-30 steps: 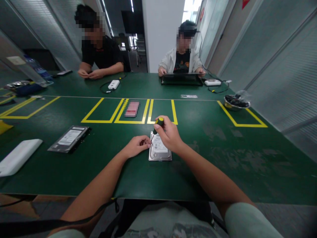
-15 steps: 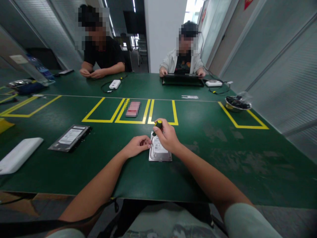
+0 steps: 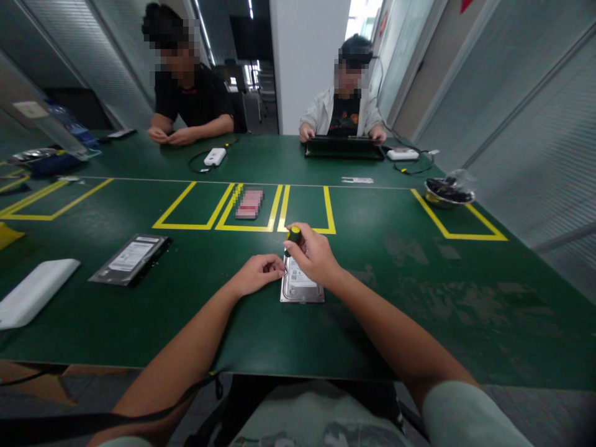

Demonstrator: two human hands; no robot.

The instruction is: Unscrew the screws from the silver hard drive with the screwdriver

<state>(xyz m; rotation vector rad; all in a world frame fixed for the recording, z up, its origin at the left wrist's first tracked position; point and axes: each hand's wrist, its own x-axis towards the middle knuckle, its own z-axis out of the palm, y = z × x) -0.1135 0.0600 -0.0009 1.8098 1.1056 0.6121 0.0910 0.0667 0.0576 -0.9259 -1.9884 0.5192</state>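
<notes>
A silver hard drive (image 3: 302,287) with a white label lies flat on the green table in front of me. My right hand (image 3: 314,253) grips a screwdriver (image 3: 293,234) with a yellow and dark handle, upright over the drive's far left part; its tip is hidden. At the drive's left edge, my left hand (image 3: 259,273) rests with curled fingers, its fingertips at the edge. Whether those fingers pinch anything small cannot be made out.
Left on the green table (image 3: 209,335) lie a second drive in a clear bag (image 3: 133,257) and a white case (image 3: 40,292). Yellow tape frames surround a pink object (image 3: 250,203). A bowl (image 3: 448,192) stands at right. Two people sit across, one holding a black tablet (image 3: 343,148).
The screwdriver's handle has shifted slightly left, with my right hand still around it. My left hand and the drive have hardly moved.
</notes>
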